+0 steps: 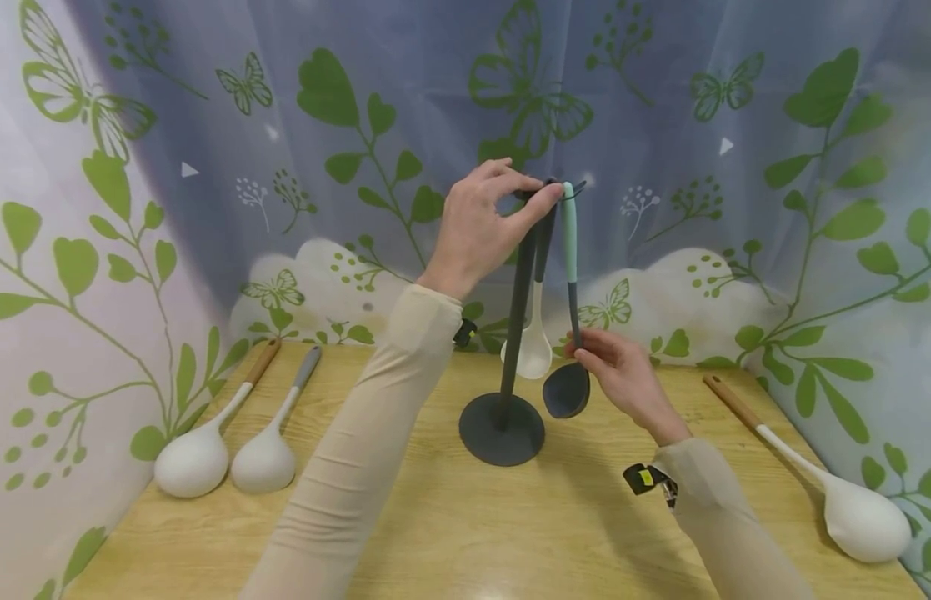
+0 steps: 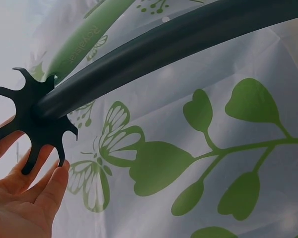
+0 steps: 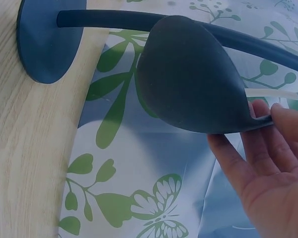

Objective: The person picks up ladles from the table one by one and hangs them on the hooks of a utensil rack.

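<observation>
A dark upright utensil stand [image 1: 514, 333] with a round base and a ring of hooks [image 2: 27, 111] at its top stands mid-table. My left hand [image 1: 489, 212] grips the hook ring, thumb and fingertips against its hooks. With my right hand [image 1: 623, 375] I pinch the neck of a black ladle [image 1: 566, 390] just above its bowl. The ladle's mint-green handle [image 1: 570, 225] reaches up to the hooks, close to my left thumb. Whether its end sits on a hook is hidden in the head view. Behind the post hangs a white ladle [image 1: 535, 350] with a dark handle.
At the left of the wooden table [image 1: 465, 533] lie a white ladle with a brown handle [image 1: 191, 461] and one with a grey handle [image 1: 264, 458]. Another brown-handled white ladle [image 1: 866, 518] lies at the right edge. A leaf-patterned curtain [image 1: 435, 83] encloses the back and sides.
</observation>
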{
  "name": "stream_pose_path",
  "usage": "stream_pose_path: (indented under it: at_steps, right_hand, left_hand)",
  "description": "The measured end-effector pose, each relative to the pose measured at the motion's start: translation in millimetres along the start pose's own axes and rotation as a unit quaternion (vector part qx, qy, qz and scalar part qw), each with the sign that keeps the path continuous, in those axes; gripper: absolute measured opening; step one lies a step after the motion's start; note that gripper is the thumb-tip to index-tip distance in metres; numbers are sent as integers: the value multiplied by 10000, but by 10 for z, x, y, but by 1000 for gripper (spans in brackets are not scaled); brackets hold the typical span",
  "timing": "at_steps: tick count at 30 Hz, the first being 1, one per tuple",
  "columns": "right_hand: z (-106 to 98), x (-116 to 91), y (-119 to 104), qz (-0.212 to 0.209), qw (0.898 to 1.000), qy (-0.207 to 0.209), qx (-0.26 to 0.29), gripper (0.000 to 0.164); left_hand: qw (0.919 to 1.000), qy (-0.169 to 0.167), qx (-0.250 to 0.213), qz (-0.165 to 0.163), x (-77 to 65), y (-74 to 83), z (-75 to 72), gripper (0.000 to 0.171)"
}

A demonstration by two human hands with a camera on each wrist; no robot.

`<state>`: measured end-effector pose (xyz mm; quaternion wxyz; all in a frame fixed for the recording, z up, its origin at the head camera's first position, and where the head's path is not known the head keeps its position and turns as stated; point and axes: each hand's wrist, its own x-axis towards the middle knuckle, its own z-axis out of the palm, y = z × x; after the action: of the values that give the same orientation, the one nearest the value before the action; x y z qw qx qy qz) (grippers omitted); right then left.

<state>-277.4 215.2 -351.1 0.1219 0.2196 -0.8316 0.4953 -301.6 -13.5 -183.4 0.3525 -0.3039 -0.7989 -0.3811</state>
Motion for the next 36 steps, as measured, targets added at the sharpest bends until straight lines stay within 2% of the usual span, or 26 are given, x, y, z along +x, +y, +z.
stream_pose_path:
  at_steps: [5, 12, 21, 28, 36]
  right_hand:
    - [-2, 52, 7, 52, 9999, 14, -106, 30]
    - [-7, 93, 21, 223, 9996, -31, -178, 33]
    - [48, 138, -2, 211, 9997, -77, -78, 32]
    - [79, 116, -14, 222, 9996, -138, 72, 32]
    - [92, 108, 27, 138, 9998, -84, -110, 31]
  left_hand:
    - [10000, 10, 34, 42, 16, 2, -18, 39]
    - [9999, -88, 11, -60, 1, 4, -23, 38]
    - [9999, -119, 116, -24, 15, 5, -32, 38]
    - [9997, -176, 112, -117, -5, -7, -28, 39]
    - [9999, -121, 115, -14, 4, -10, -30, 38]
